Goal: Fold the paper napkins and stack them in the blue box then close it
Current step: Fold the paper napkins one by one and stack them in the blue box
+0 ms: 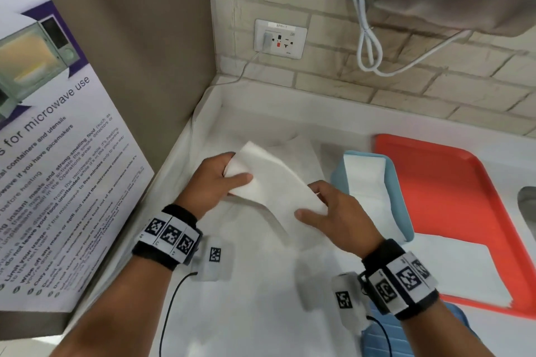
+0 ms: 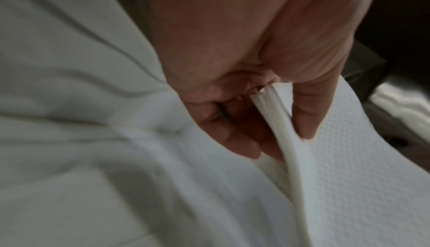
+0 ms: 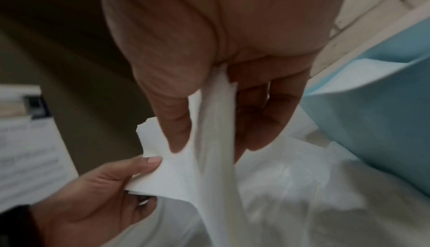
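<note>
A folded white paper napkin (image 1: 272, 182) hangs in the air above the counter, bowed between both hands. My left hand (image 1: 220, 180) pinches its far left end, thumb on top. My right hand (image 1: 330, 211) pinches the near right end. In the left wrist view the thumb and fingers (image 2: 304, 118) clamp the napkin's layered edge (image 2: 349, 168). The right wrist view has the napkin (image 3: 216, 140) running between my thumb and fingers, with the left hand (image 3: 111, 192) beyond. The light blue box (image 1: 397, 200) stands open just right of my hands, with folded napkins (image 1: 365, 174) inside.
A white cloth (image 1: 255, 284) covers the counter under my hands. A red tray (image 1: 452, 206) lies to the right with a flat white napkin (image 1: 452, 266) on its near end. A microwave poster (image 1: 58, 153) leans on the left. Brick wall, socket (image 1: 280, 38) and cable stand behind.
</note>
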Demonstrator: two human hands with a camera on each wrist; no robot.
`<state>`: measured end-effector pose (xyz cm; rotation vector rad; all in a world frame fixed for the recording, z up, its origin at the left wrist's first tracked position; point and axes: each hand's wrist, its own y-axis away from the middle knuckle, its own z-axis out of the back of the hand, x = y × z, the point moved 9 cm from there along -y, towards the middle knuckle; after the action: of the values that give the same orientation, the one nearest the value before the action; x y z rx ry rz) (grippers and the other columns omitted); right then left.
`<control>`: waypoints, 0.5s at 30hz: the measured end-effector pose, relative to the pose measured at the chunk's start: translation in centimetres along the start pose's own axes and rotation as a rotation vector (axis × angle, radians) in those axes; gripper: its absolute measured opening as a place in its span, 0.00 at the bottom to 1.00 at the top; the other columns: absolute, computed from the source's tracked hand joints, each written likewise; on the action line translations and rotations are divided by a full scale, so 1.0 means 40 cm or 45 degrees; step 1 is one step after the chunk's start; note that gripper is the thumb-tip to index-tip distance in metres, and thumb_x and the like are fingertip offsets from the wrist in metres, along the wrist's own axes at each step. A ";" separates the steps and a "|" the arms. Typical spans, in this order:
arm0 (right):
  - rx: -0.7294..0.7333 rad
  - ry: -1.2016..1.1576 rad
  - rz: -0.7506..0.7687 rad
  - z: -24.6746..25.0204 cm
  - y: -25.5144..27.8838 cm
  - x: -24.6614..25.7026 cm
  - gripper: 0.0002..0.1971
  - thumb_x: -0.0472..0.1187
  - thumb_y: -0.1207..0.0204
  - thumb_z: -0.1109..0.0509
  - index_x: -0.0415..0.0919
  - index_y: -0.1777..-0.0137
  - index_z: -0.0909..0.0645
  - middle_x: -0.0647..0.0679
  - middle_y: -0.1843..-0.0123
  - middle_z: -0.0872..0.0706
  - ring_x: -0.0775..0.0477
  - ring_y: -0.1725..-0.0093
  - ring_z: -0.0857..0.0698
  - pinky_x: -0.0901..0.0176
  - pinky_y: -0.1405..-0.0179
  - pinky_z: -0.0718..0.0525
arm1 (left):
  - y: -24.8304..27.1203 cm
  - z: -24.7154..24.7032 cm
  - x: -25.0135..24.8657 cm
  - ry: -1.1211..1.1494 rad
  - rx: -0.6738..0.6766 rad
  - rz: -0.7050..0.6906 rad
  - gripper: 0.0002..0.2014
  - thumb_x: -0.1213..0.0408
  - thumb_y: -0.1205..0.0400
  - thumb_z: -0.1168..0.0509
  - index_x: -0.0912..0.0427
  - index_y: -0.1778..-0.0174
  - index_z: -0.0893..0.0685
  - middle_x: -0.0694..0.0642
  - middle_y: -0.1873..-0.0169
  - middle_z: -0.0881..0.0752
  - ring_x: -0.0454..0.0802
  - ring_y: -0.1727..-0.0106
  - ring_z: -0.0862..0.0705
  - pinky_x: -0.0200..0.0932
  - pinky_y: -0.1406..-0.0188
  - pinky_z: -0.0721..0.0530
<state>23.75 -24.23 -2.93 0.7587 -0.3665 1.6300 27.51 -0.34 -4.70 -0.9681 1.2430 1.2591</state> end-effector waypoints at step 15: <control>-0.319 -0.493 -0.379 0.210 0.122 -0.291 0.26 0.35 0.19 0.31 0.51 0.24 0.33 0.49 0.41 0.13 0.45 0.45 0.12 0.39 0.43 0.13 | -0.254 -0.485 -0.176 -0.638 0.004 -0.206 0.21 0.55 0.19 0.24 0.55 0.31 0.15 0.53 0.35 0.12 0.58 0.35 0.16 0.43 0.41 0.20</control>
<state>21.84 -39.26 -3.53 0.8891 -0.6857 1.1305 35.79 -21.55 -1.43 -0.6769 0.7608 1.2694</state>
